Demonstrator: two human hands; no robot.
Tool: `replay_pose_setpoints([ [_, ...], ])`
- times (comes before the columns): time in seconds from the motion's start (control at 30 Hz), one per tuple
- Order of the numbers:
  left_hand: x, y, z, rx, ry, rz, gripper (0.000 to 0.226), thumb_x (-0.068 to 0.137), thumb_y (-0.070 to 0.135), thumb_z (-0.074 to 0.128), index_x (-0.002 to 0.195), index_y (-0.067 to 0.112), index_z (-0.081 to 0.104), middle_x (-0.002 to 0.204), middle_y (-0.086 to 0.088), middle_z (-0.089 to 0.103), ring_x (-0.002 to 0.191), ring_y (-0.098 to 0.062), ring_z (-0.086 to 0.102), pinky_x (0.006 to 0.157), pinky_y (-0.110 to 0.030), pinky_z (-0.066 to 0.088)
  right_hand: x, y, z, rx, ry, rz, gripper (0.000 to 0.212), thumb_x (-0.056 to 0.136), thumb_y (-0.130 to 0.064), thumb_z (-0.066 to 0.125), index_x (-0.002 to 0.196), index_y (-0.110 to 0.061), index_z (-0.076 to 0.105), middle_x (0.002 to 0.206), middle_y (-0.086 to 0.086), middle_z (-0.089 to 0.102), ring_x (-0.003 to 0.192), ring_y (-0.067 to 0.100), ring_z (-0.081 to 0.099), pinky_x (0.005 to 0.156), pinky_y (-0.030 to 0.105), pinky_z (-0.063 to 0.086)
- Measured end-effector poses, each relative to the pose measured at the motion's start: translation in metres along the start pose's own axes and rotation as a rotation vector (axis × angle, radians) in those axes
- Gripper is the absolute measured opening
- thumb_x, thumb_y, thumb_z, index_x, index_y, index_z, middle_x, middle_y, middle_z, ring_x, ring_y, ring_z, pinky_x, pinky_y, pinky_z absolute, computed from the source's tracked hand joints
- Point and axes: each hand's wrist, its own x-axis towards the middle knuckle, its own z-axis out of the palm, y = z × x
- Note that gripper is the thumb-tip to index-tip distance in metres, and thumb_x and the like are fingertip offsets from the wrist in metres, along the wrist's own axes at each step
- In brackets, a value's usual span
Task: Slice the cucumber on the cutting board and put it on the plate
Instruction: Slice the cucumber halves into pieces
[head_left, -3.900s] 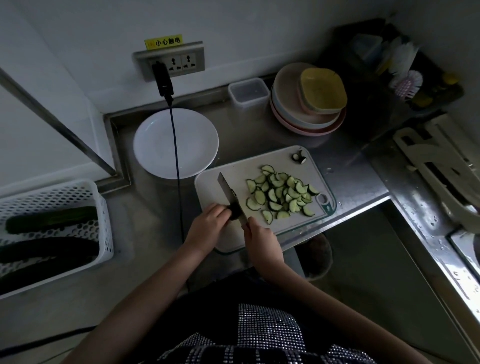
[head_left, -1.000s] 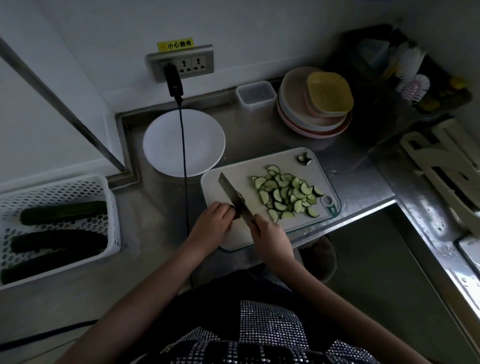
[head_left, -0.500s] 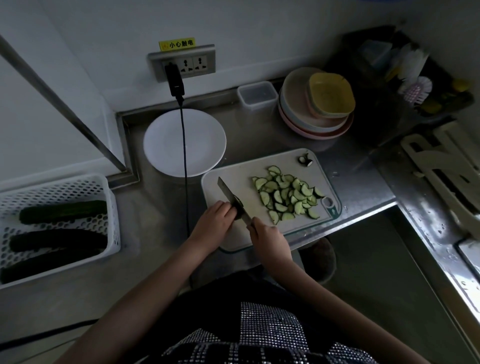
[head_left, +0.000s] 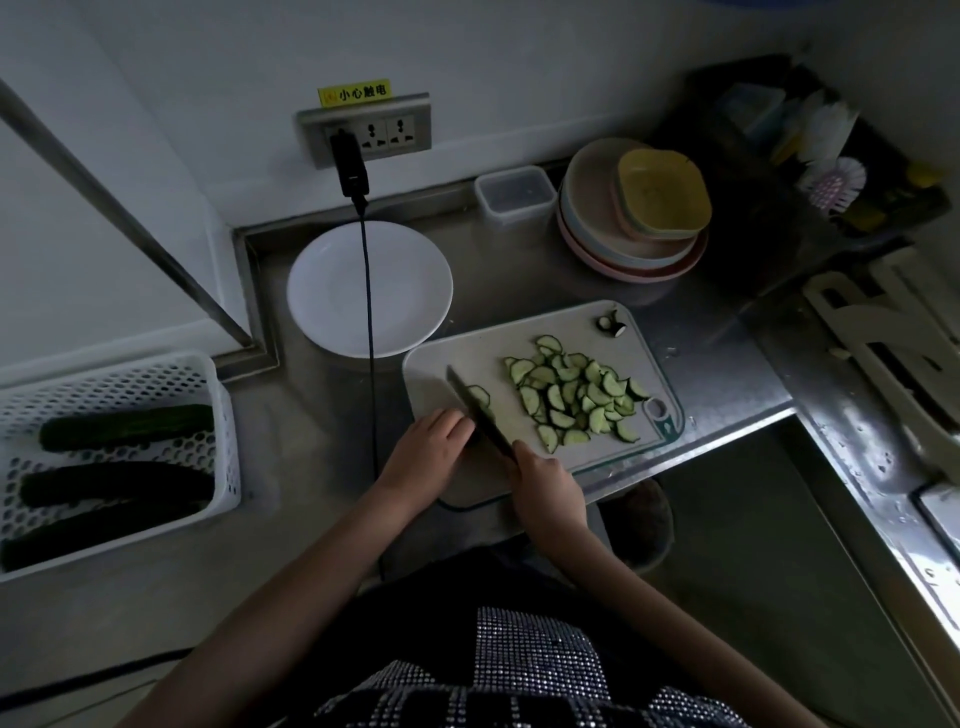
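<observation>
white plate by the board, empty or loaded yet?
Empty. The white plate shows bare; every slice still lies on the cutting board.

Bare forearms (head_left: 291, 587) without sleeves; a dark garment (head_left: 519, 675) studded with rows of small silver sequins.

Steel counter (head_left: 717, 364) carries cutting board (head_left: 462, 353), white plate (head_left: 332, 291), basket (head_left: 124, 374), tub (head_left: 514, 195), stacked dishes (head_left: 597, 244).
</observation>
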Motion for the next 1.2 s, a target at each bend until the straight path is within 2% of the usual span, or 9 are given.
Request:
replay_pose_setpoints([
  [0.13,-0.004,-0.002,0.001,-0.019,0.004,-0.009,0.018,0.082,0.016,0.045,0.094,0.009,0.056,0.095,-0.008,0.057,0.090,-0.026,0.050,0.066,-0.035,0.049,0.005,0.006,-0.013,0.086,0.064,0.100,0.014,0.099,-0.024,0.039,0.103,-0.012,0.046,0.092,0.018,0.062,0.084,0.037,0.061,0.062,0.037,0.044],
  [0.27,-0.006,-0.001,-0.003,-0.004,0.027,0.001,0.024,0.079,0.014,0.042,0.093,0.008,0.060,0.093,-0.008,0.058,0.087,-0.023,0.050,0.062,-0.032,0.050,-0.008,-0.006,-0.021,0.184,0.086,0.015,0.019,0.099,-0.027,0.041,0.093,-0.010,0.045,0.083,0.017,0.060,0.078,0.039,0.058,0.056,0.035,0.038],
  [0.37,-0.004,0.001,-0.004,-0.018,0.043,0.008,0.024,0.080,0.017,0.041,0.090,0.008,0.061,0.090,-0.009,0.058,0.086,-0.022,0.047,0.060,-0.031,0.048,-0.015,-0.015,-0.021,0.193,0.070,-0.032,0.017,0.099,-0.026,0.041,0.086,-0.014,0.041,0.080,0.017,0.060,0.075,0.038,0.058,0.055,0.033,0.034],
  [0.6,-0.005,0.001,-0.003,-0.025,0.033,-0.009,0.024,0.078,0.015,0.041,0.092,0.007,0.059,0.092,-0.009,0.058,0.088,-0.023,0.048,0.060,-0.032,0.049,-0.013,-0.015,-0.012,0.200,0.029,-0.036,0.020,0.099,-0.028,0.042,0.082,-0.018,0.038,0.079,0.016,0.060,0.074,0.037,0.059,0.055,0.031,0.033],
  [0.87,-0.004,-0.002,0.000,-0.048,0.027,-0.003,0.018,0.077,0.009,0.054,0.095,0.009,0.054,0.094,-0.009,0.056,0.089,-0.025,0.049,0.062,-0.034,0.050,-0.013,-0.014,-0.012,0.197,0.029,-0.046,0.019,0.099,-0.029,0.042,0.084,-0.017,0.041,0.076,0.015,0.059,0.072,0.037,0.059,0.054,0.031,0.033],
  [1.07,-0.005,-0.004,0.003,-0.057,0.012,-0.020,0.022,0.075,0.003,0.066,0.095,0.005,0.058,0.093,-0.012,0.057,0.091,-0.026,0.048,0.063,-0.038,0.052,-0.011,-0.015,-0.009,0.118,0.014,-0.081,0.022,0.100,-0.031,0.040,0.095,-0.011,0.047,0.085,0.019,0.063,0.077,0.038,0.060,0.057,0.033,0.038],
  [1.2,-0.004,-0.002,0.000,-0.042,0.005,-0.014,0.023,0.080,0.013,0.046,0.095,0.004,0.061,0.093,-0.012,0.058,0.091,-0.026,0.048,0.064,-0.037,0.053,-0.012,-0.016,-0.008,0.068,0.013,-0.084,0.022,0.100,-0.032,0.039,0.100,-0.011,0.047,0.088,0.019,0.064,0.080,0.038,0.061,0.059,0.034,0.039],
])
